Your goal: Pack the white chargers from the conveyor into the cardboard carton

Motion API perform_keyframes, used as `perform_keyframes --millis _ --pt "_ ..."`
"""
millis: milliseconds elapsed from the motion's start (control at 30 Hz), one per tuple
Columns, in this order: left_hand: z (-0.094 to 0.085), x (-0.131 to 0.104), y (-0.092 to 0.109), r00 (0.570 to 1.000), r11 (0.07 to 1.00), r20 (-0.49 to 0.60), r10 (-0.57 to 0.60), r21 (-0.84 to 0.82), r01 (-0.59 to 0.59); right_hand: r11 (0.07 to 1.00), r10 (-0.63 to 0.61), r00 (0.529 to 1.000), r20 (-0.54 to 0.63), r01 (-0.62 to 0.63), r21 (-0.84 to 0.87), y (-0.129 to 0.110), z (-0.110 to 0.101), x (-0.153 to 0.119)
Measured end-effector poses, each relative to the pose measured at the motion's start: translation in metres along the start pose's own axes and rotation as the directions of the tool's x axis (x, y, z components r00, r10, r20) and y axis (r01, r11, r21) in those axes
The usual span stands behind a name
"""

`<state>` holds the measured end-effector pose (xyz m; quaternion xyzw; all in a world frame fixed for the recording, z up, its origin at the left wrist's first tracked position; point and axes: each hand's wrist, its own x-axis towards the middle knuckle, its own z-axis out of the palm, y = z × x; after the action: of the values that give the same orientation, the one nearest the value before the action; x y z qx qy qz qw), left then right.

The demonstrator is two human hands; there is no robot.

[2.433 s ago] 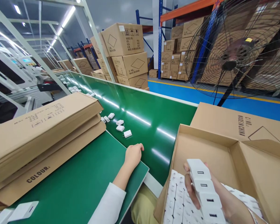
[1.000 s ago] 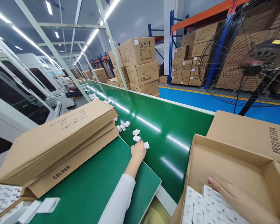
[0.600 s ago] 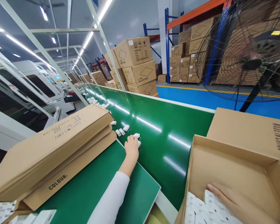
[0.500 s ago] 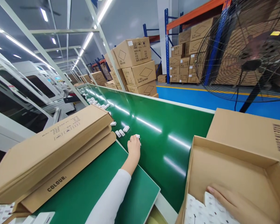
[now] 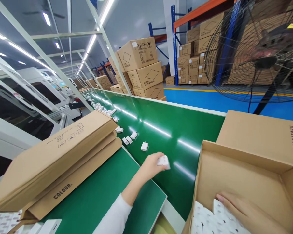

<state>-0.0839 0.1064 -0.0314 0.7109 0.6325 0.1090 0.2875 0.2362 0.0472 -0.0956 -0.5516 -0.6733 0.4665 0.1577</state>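
Observation:
My left hand (image 5: 152,165) is closed around a white plug charger (image 5: 163,161), held just above the green conveyor belt (image 5: 158,113). Behind it, a single charger with its prongs showing (image 5: 144,147) lies on the belt. My right hand (image 5: 244,208) reaches into an open cardboard box (image 5: 239,162) at the lower right. Its fingers are stretched out and rest along packed white chargers (image 5: 207,219); part of the hand runs out of the picture.
Flattened cartons (image 5: 63,156) lean over the green side table (image 5: 92,188) on the left. More chargers (image 5: 97,106) lie along the belt's far end. Beyond the belt stand stacked cartons (image 5: 146,74) and a large caged fan (image 5: 261,61).
My left hand has picked up a charger from the belt and moved right and nearer with it. The charger it was beside now shows fully. My right hand stays in the box.

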Motion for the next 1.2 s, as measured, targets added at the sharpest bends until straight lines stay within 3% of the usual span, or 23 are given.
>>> perform_keyframes --millis 33,67,100,133,167,233,300,367,600,700,733,800,867,900,967,1033,1100,1200 --pt "0.005 -0.013 0.009 0.997 0.95 0.066 0.036 -0.312 -0.014 1.0 -0.009 1.0 -0.006 0.009 0.002 0.0 0.0 0.0" --pt "0.01 -0.025 0.018 0.988 0.792 0.13 0.08 -0.61 0.016 1.0 -0.019 1.0 -0.016 0.019 0.01 0.0 0.0 0.0" --pt "0.017 -0.036 0.026 0.975 0.566 0.181 0.129 -0.821 0.077 0.999 -0.03 0.999 -0.026 0.031 0.021 0.0 0.0 0.0" --pt "0.024 -0.045 0.033 0.959 0.347 0.219 0.178 -0.926 0.147 0.998 -0.045 0.998 -0.035 0.046 0.033 0.0 0.0 -0.001" --pt "0.031 -0.052 0.04 0.945 0.163 0.234 0.227 -0.966 0.2 0.997 -0.058 0.998 -0.037 0.06 0.04 0.0 0.0 -0.001" --pt "0.044 -0.063 0.051 0.923 -0.064 0.222 0.316 -0.965 0.254 0.996 -0.079 0.997 -0.008 0.08 0.027 0.0 -0.001 -0.001" --pt "0.054 -0.069 0.06 0.896 -0.164 0.205 0.395 -0.943 0.288 0.996 -0.084 0.996 0.042 0.084 -0.01 -0.002 -0.001 -0.001" --pt "0.062 -0.074 0.066 0.875 -0.208 0.2 0.441 -0.925 0.317 0.996 -0.067 0.994 0.086 0.071 -0.052 -0.003 -0.001 -0.001" --pt "0.078 -0.082 0.067 0.855 -0.185 0.256 0.45 -0.911 0.37 0.993 -0.034 0.996 0.08 0.043 -0.109 -0.004 0.002 -0.004" --pt "0.066 -0.078 0.068 0.874 -0.068 0.26 0.411 -0.947 0.314 0.991 -0.034 0.996 0.084 0.045 -0.124 -0.002 0.002 -0.003" --pt "0.06 -0.075 0.071 0.888 0.041 0.245 0.388 -0.968 0.249 0.993 -0.038 0.996 0.082 0.047 -0.11 -0.002 0.001 -0.003" --pt "0.046 -0.066 0.08 0.921 0.397 0.184 0.344 -0.917 0.035 0.996 -0.044 0.996 0.076 0.05 -0.069 -0.003 -0.001 -0.003" --pt "0.039 -0.054 0.091 0.923 0.743 0.126 0.364 -0.637 -0.206 0.998 -0.042 0.998 0.042 0.044 -0.042 -0.006 -0.004 -0.005" --pt "0.039 -0.048 0.096 0.908 0.836 0.114 0.402 -0.45 -0.314 0.998 -0.036 0.999 0.019 0.037 -0.043 -0.008 -0.005 -0.006" --pt "0.045 -0.033 0.101 0.855 0.862 0.114 0.505 -0.12 -0.493 0.998 -0.024 1.0 -0.014 0.023 -0.061 -0.011 -0.007 -0.008" --pt "0.055 -0.021 0.1 0.785 0.781 0.134 0.605 0.092 -0.618 0.997 -0.019 0.999 -0.031 0.016 -0.079 -0.012 -0.008 -0.01" --pt "0.065 -0.013 0.096 0.737 0.714 0.165 0.656 0.18 -0.676 0.996 -0.022 0.999 -0.038 0.018 -0.087 -0.011 -0.008 -0.011" --pt "0.075 -0.011 0.091 0.735 0.713 0.226 0.64 0.182 -0.677 0.987 -0.079 0.994 -0.08 0.067 -0.144 -0.005 -0.007 -0.01"
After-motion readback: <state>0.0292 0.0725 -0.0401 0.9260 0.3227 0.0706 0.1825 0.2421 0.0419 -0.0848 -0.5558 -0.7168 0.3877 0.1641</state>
